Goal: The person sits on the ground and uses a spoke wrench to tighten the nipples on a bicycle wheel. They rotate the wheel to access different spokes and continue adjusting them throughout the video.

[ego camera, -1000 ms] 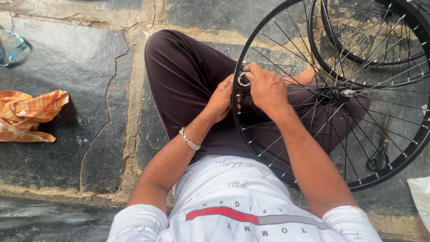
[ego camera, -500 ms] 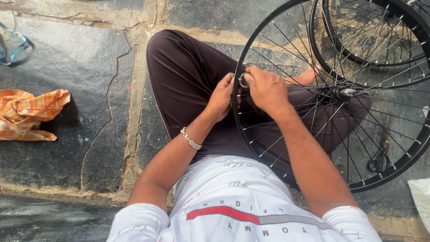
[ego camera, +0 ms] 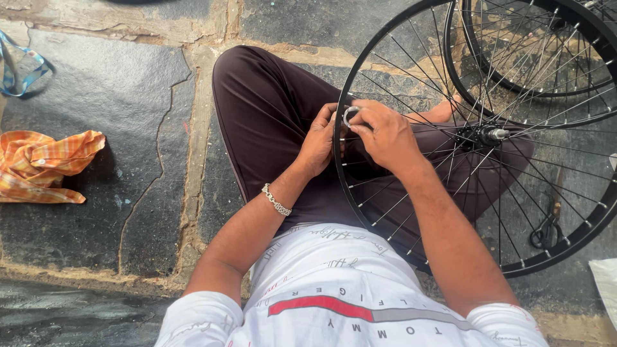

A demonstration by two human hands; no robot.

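Observation:
A black bicycle wheel (ego camera: 360,212) with silver spokes lies across my lap, its hub (ego camera: 491,134) to the right. My left hand (ego camera: 318,142) grips the rim at its left side, a silver bracelet on the wrist. My right hand (ego camera: 384,133) pinches a small round metal spoke tool (ego camera: 350,115) against the rim, right beside the left hand's fingers. Both hands meet at the same spot on the rim. I sit cross-legged in dark trousers on a stone floor.
A second black wheel (ego camera: 514,83) lies partly under the first at the upper right. An orange checked cloth (ego camera: 42,164) lies on the stone slabs at the left, a blue strap (ego camera: 26,61) above it. A white object (ego camera: 607,283) shows at the right edge.
Both hands stay at the same place on the rim. The right hand's fingers have shifted slightly around the round tool.

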